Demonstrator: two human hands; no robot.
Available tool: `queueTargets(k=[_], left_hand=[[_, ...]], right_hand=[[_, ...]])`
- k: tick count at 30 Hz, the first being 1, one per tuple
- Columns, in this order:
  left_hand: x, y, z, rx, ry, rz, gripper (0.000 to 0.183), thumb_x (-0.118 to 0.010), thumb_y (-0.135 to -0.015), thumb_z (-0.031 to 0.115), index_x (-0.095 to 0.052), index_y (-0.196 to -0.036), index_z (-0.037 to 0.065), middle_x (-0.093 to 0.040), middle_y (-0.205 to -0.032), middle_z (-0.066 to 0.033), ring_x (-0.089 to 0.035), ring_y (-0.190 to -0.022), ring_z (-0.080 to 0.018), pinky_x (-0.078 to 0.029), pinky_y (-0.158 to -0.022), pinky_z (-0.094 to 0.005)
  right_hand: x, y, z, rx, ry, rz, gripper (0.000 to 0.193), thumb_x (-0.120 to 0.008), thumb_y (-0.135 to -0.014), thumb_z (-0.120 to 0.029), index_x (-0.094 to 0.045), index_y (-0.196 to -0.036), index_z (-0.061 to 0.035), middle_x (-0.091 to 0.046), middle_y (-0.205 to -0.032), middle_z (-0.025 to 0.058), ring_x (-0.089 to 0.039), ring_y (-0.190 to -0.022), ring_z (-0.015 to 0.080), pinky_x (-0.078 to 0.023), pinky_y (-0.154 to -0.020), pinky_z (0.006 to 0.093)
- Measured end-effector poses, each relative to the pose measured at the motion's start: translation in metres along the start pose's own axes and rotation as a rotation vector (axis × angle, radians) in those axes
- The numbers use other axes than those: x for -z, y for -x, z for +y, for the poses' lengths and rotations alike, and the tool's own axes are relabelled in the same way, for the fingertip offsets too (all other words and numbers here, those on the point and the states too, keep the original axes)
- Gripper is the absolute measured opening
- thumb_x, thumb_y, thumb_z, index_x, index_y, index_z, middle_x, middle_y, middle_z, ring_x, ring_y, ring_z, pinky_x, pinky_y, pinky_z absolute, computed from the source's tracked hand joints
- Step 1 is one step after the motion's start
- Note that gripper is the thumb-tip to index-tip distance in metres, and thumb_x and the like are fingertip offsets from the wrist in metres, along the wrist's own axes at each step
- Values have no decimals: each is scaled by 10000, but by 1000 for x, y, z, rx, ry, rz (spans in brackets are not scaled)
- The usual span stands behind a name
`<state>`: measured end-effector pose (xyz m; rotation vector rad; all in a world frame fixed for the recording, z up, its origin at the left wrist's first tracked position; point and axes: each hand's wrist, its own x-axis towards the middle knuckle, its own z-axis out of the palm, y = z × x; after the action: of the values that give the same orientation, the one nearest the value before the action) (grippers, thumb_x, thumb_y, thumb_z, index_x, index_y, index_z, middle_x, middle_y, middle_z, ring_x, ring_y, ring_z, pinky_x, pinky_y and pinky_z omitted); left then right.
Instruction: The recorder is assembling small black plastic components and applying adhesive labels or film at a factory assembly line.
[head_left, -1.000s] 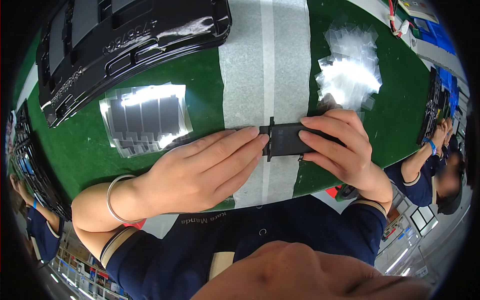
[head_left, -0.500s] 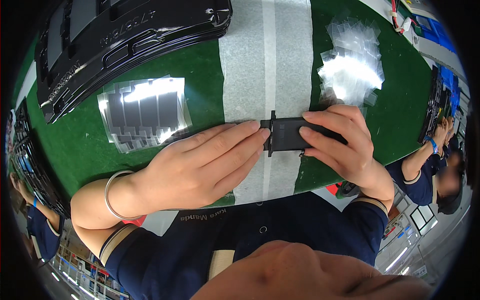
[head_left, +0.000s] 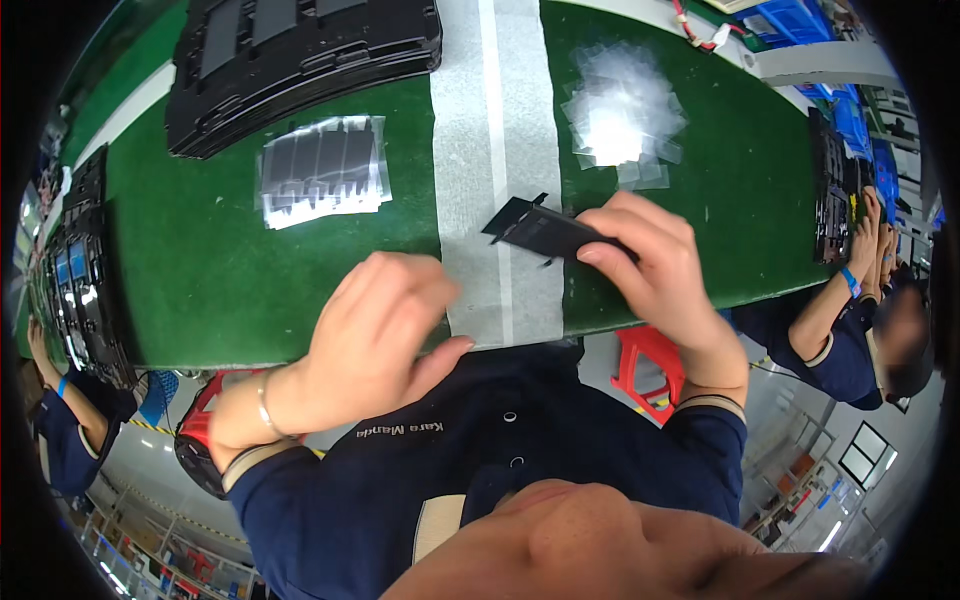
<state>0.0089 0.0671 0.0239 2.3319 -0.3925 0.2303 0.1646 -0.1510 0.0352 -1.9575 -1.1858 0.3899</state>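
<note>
My right hand (head_left: pixel 655 262) pinches a flat black plastic part (head_left: pixel 548 234) with small side tabs, thumb on the near side and fingers on the far side. The part is tilted, its free end pointing left over the pale strip (head_left: pixel 503 310) laid across the table. My left hand (head_left: pixel 378 325) is off the part, raised near the table's front edge. Its fingers are bent and slightly blurred, the thumb stands away from them, and nothing shows in it. Beyond that hand lies a stack of clear sheets with dark grey pieces (head_left: pixel 318 165). Loose clear film squares (head_left: pixel 625 112) are piled at the far right.
Stacked black moulded panels (head_left: pixel 310 62) occupy the far left of the green table (head_left: pixel 250 290). More black panels (head_left: pixel 88 270) stand at the left edge and others (head_left: pixel 832 190) at the right, where co-workers' hands show. A red stool (head_left: pixel 650 372) is below the front edge.
My left hand has let go of the black part and moved left and toward me. My right hand has kept the part and tilted it. The whole view has shifted somewhat.
</note>
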Motion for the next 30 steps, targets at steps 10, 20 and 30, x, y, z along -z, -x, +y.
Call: queueTargets(k=[10,20,30], left_hand=[[-58,4,15,139,1045,600,135,-571,-785,-91,-596,-917,-87,-536,-985,-131,-519,-860,-150,-442,-704,-242],[-70,-1,29,19,405,682,222,-642,-685,-95,-615,-900,-46,-576,-797,-98,-540,-661,-156,-449,-598,-246],[-78,-5,31,91,875,760,222,-577,-776,-120,-569,-994,-81,-518,-942,-88,-532,-838,-129,-473,-734,-232]], right_hand=[[-55,25,-27,53,-244,-13,255,-713,-751,-104,-552,-904,20,-565,-781,70,-574,-654,141,-466,-545,263],[-14,14,-23,31,-702,88,150,-600,-846,-95,-558,-741,4,-509,-677,-16,-425,-616,35,-352,-526,207],[12,4,28,-17,157,520,99,-673,-735,-84,-597,-767,-31,-566,-797,62,-539,-670,165,-438,-617,274]])
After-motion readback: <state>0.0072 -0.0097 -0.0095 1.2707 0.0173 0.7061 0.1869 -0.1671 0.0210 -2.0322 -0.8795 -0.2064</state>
